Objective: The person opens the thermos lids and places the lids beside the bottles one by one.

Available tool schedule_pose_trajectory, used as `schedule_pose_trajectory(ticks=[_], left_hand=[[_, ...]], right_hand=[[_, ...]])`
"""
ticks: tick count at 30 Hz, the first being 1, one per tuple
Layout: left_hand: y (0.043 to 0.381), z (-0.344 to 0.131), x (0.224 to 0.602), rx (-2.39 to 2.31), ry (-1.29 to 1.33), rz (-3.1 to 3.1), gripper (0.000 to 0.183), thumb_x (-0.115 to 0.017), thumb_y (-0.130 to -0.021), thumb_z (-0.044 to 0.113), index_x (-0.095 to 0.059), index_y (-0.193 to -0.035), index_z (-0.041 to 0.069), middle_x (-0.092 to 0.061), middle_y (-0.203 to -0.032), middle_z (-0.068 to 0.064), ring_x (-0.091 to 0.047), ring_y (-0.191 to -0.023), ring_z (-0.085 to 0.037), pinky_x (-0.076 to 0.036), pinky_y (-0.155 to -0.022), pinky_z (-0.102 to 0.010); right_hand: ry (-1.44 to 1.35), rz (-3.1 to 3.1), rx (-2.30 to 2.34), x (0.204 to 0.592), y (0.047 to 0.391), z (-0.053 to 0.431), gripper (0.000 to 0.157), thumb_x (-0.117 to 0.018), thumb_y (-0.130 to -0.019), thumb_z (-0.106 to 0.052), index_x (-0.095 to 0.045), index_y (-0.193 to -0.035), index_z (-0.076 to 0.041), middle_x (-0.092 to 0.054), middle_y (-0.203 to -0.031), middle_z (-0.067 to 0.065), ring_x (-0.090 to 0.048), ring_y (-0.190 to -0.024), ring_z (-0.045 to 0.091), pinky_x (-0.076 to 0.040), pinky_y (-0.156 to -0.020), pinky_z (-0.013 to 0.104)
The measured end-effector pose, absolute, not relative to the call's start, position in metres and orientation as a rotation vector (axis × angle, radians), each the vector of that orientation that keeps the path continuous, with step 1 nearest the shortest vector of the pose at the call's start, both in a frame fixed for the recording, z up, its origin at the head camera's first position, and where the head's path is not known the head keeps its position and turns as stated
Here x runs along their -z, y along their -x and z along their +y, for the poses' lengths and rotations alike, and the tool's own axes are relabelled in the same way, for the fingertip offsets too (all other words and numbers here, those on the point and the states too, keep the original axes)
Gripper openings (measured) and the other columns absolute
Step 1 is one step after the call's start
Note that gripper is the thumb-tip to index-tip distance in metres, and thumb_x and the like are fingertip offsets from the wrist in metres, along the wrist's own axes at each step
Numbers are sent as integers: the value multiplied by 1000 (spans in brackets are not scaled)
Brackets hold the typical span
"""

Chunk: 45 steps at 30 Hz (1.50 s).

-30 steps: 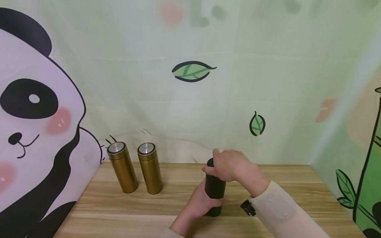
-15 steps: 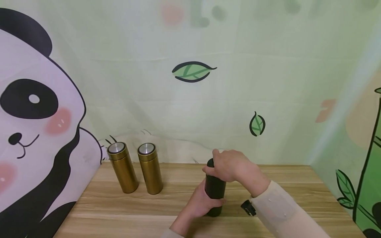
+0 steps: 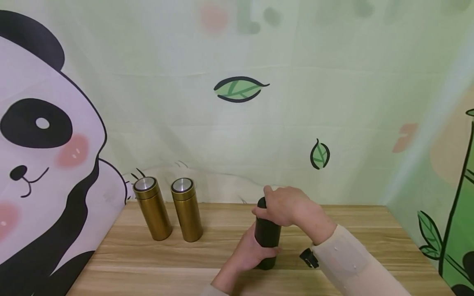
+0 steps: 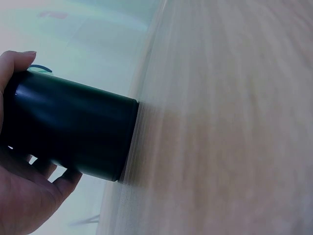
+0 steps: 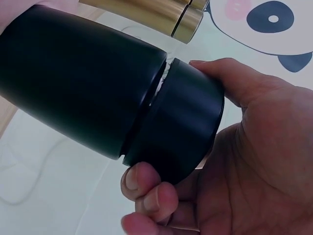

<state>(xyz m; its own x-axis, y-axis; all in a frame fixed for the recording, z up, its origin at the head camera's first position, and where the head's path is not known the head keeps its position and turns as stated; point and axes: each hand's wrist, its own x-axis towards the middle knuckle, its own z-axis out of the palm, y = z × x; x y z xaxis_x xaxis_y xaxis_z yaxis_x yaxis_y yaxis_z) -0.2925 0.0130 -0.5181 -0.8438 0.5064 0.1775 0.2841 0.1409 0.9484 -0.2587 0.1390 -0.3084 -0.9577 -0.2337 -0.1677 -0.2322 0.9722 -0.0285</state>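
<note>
A black thermos bottle [image 3: 268,235] stands upright on the wooden table [image 3: 218,275], right of the middle. My left hand [image 3: 247,251] grips its lower body, with the thumb across the front. From above, my right hand [image 3: 288,205] grips the black lid [image 5: 178,115] between thumb and curled fingers. A narrow, slightly uneven gap with a pale strip shows between lid and bottle body [image 5: 83,81] in the right wrist view. In the left wrist view the bottle's base [image 4: 122,142] meets the table.
Two gold thermos bottles with silver-topped lids, one at the left [image 3: 153,213] and one beside it [image 3: 187,213], stand upright near the table's back left. Behind rises a pale green cloth backdrop [image 3: 281,49] printed with a panda and leaves.
</note>
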Motion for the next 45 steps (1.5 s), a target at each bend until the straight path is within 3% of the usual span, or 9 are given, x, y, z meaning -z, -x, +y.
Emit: schedule_pose_trajectory(ticks=[16, 34, 45], left_hand=[[292, 14, 517, -1807, -766, 2212, 75, -86, -81, 28, -47, -145, 33, -64, -130, 6, -63, -108, -15, -47, -98, -38], [291, 13, 517, -1809, -798, 2210, 77, -84, -83, 25, -44, -147, 33, -63, -132, 5, -63, -109, -15, -49, -97, -35], [292, 13, 517, -1783, -799, 2222, 81, -84, -83, 30, -39, -150, 36, -60, -137, 8, -62, -114, -14, -48, -100, -37]], right_hand=[[356, 2935, 32, 309, 260, 139, 71, -56, -101, -56, -46, -145, -1, -70, -112, 16, -65, -91, 25, -57, -83, 41], [415, 2890, 93, 302, 258, 143, 72, -60, -101, -51, -44, -153, -5, -69, -126, 15, -66, -102, 27, -56, -93, 45], [453, 2879, 146, 301, 258, 145, 44, -67, -97, -47, -59, -125, -14, -66, -96, 5, -61, -82, 23, -52, -75, 39]])
